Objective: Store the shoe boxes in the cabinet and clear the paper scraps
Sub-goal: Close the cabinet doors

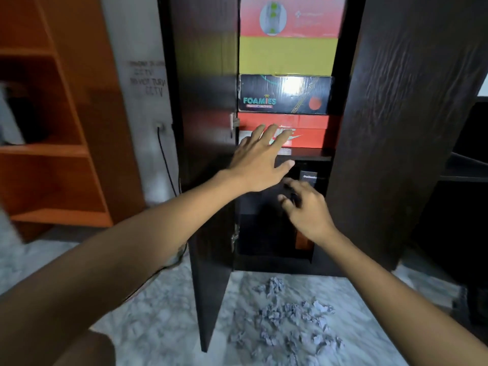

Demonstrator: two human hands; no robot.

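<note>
A dark cabinet stands with both doors swung out. Its upper shelf holds a stack of shoe boxes: a red box at the bottom, a black Foamies box, a yellow box and a red-and-pink box on top. In the dim lower compartment sits a black box with a white-lettered label. My left hand is spread with straight fingers in front of the red box. My right hand hovers at the black box, fingers loosely curled, holding nothing. Grey paper scraps lie on the floor before the cabinet.
The left door and right door stick out toward me on either side of my arms. An orange shelf unit stands at the left. A black cable runs down the wall. Something orange shows low in the compartment.
</note>
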